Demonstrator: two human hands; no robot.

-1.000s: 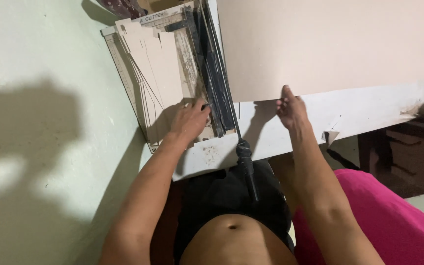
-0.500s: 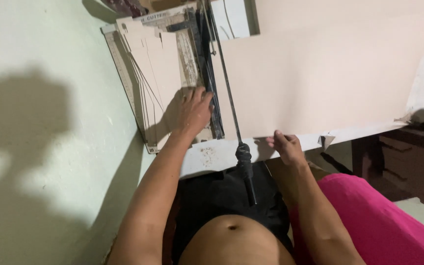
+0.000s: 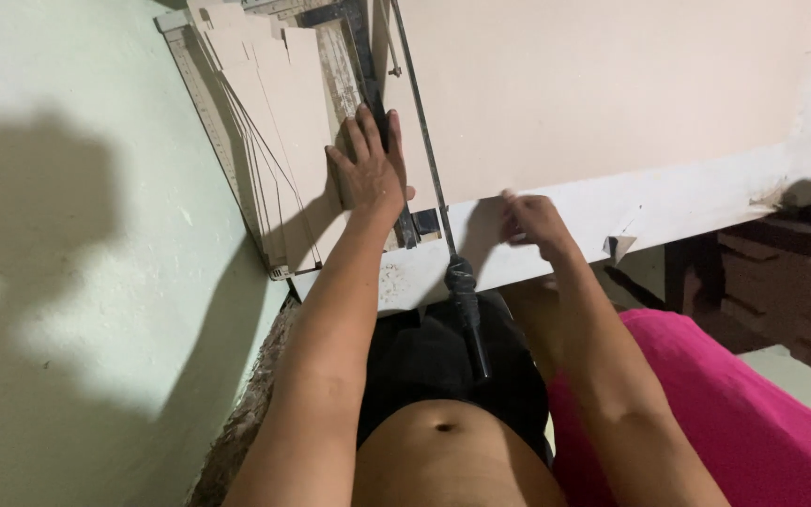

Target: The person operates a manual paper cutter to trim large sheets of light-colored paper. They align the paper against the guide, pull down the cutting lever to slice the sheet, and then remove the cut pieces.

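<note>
Two bare hands at a paper cutter [image 3: 330,84] on a white table [image 3: 668,202]. Left hand [image 3: 371,169] flat, fingers spread, pressing on the cutter bed beside a stack of cut beige strips [image 3: 274,122]. Right hand [image 3: 532,218] pinches the near edge of a large beige sheet [image 3: 593,89] lying across the cutter. Black-handled blade arm [image 3: 462,300] juts toward the body.

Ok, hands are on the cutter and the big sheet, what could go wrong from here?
The left hand lies flat beside the cutter's blade arm; fingers could stray under it. The right hand pinches only the near edge of the large beige sheet, so it may skew. The handle overhangs the table edge near the lap.
</note>
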